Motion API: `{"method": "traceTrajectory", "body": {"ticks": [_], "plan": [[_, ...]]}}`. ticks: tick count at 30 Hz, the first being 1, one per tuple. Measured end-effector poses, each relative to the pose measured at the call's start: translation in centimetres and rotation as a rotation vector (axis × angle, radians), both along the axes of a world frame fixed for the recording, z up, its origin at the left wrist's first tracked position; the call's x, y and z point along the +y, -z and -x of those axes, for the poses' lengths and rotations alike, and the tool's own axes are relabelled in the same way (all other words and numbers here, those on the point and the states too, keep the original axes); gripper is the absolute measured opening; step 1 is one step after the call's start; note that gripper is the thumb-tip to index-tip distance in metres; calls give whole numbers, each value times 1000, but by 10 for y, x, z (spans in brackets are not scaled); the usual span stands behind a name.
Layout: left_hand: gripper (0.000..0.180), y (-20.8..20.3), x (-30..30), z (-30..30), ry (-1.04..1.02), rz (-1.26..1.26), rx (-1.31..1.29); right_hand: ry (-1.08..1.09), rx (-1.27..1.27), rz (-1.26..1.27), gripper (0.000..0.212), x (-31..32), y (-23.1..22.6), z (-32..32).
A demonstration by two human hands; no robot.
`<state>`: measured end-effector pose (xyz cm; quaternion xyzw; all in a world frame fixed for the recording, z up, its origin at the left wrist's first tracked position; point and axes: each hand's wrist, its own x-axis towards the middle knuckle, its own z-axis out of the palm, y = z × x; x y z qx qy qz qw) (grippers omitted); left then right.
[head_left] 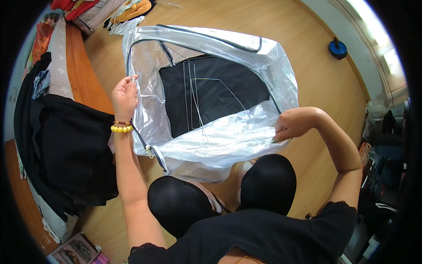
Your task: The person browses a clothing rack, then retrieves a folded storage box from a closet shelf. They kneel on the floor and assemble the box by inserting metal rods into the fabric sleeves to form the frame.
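Observation:
A large see-through plastic storage bag (281, 64) with dark zip edging lies before my knees, its top gaping. Closed at the bag's left rim, my left hand (125, 97) pinches the edging between thumb and fingers. On the near right side, my right hand (295, 123) grips the plastic rim with bent fingers. Inside lies a black panel or folded cloth (237, 83); I cannot tell which. Thin bent metal wires (206, 79) rest over it and reach toward the near wall. A pale zip pull (149, 152) hangs at the near left corner.
Left stands a bed with an orange-brown wooden side (81, 66), black clothing (74, 149) draped over it. Farther off lies a pile of clothes (132, 13). A blue wheel (337, 49) sits by the right wall, and dark clutter (387, 163) lines the right side.

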<state>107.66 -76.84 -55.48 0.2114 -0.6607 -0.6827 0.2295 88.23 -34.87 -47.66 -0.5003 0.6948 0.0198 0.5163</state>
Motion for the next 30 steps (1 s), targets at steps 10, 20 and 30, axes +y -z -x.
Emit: {"method": "traceTrajectory", "body": {"ticks": [10,20,30], "plan": [[21,0,2,-2,-51,-68,-28,147,320,325,41,-105,171,32],[20,-11,7,0,-103,-2,-52,516,425,213,39,-121,278,37],[20,-48,25,1,-76,8,-6,223,-24,-516,10,-53,186,35]]}}
